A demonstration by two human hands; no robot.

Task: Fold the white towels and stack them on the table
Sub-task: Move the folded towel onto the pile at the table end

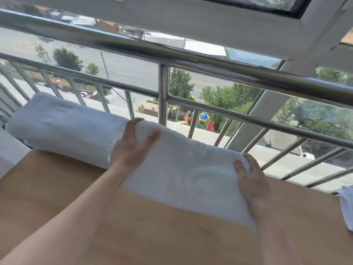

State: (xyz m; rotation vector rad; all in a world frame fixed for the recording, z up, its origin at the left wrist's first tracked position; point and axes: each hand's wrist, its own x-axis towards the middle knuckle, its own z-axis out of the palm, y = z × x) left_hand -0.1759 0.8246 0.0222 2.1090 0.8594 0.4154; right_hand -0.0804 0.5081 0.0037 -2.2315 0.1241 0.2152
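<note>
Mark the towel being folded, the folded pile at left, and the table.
towel being folded (183, 169): head view, middle of its top face.
folded pile (63, 123): head view, centre of its top.
table (152, 236): head view, bare wood near the front.

Left hand (133, 144) and right hand (250, 175) of the person, both bare. Each runs into a bare forearm. The left forearm (76, 217) shows for most of its length, the right forearm (277, 236) for a shorter stretch. Finger and thumb outlines are soft with blur, and nail detail cannot be told.
</note>
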